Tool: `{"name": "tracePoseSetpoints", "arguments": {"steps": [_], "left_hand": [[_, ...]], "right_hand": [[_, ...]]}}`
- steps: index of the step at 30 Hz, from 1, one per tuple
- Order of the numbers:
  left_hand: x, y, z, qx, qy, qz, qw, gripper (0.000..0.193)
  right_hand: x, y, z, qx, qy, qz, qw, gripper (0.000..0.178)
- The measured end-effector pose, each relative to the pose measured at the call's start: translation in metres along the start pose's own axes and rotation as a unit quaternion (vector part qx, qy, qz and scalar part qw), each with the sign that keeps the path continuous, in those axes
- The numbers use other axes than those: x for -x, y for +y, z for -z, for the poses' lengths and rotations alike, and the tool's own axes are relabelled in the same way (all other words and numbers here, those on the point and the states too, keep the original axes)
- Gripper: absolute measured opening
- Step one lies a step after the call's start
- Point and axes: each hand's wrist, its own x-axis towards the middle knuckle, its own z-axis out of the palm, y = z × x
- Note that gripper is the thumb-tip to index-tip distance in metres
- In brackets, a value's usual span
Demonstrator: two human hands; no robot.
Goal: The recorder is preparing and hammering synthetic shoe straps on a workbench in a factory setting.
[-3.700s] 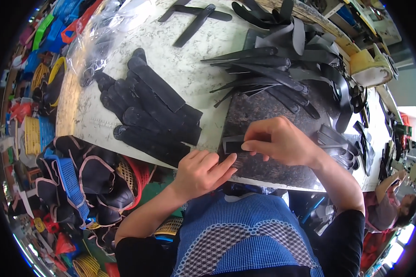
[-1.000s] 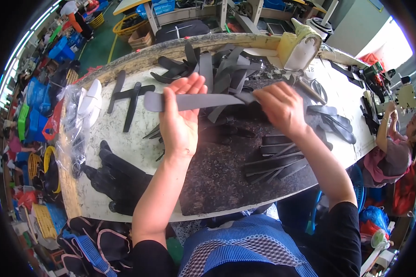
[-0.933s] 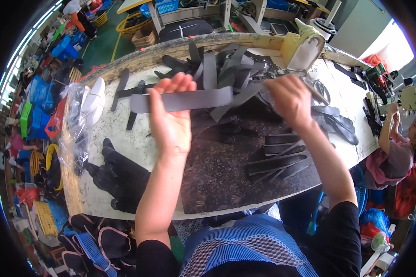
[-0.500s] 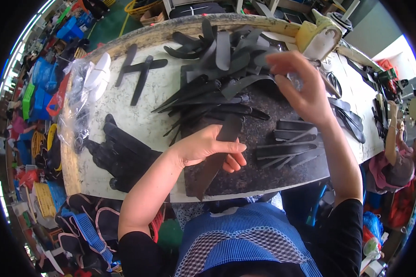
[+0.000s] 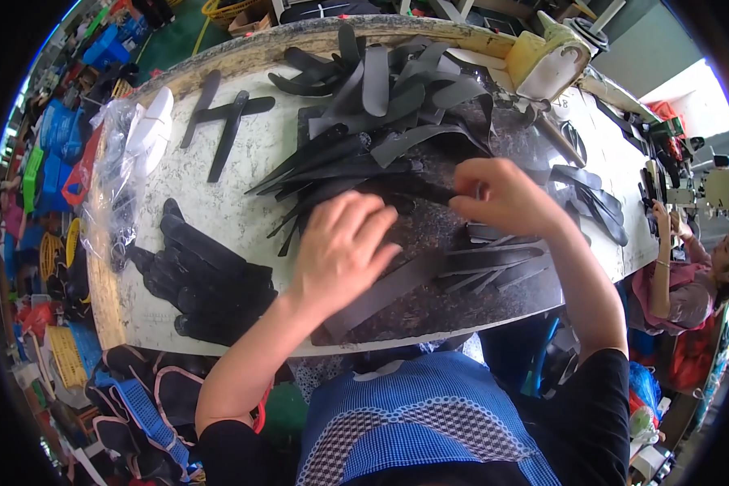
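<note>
My left hand (image 5: 344, 251) hovers palm-down over a dark speckled board, its fingers apart and holding nothing. Below it a flat dark strip (image 5: 393, 292) with a dull surface lies slantwise on the board. My right hand (image 5: 506, 198) has its thumb and fingers closed on the right end of a black strip (image 5: 429, 189) that reaches out of the middle bundle. That bundle of narrow black strips (image 5: 332, 166) lies just beyond my left hand. Nearer my right wrist is a fanned stack of dark strips (image 5: 494, 263).
A loose heap of grey-black strips (image 5: 376, 81) fills the far side. Another black pile (image 5: 206, 271) lies at left, near white pieces (image 5: 150, 134) and clear plastic (image 5: 113, 190). A hammer (image 5: 559, 134) and a yellowish block-shaped holder (image 5: 547, 65) stand far right. A co-worker (image 5: 676, 283) sits at right.
My left hand has let go of the strip, which now lies flat on the board. My right hand has come down and nearer from above the far heap to the middle bundle.
</note>
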Motion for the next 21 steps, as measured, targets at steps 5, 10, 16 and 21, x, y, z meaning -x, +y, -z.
{"name": "tracePoseSetpoints", "arguments": {"steps": [5,10,16,21], "left_hand": [[0.007,-0.002,-0.004,0.05,0.05,0.047,0.996,0.048],[-0.005,0.026,0.015,0.061,0.095,-0.041,0.993,0.064],[0.051,0.059,0.041,0.309,-0.223,0.165,0.91,0.016],[0.064,0.064,0.047,0.496,-0.319,0.203,0.782,0.025]], "right_hand": [[0.026,-0.029,0.029,-0.092,0.034,0.005,0.995,0.025],[0.064,-0.05,0.004,-0.358,-0.052,0.078,0.929,0.016],[0.09,-0.064,-0.024,0.123,0.209,0.122,0.963,0.035],[0.088,-0.093,-0.089,0.029,-0.06,0.192,0.979,0.034]]}}
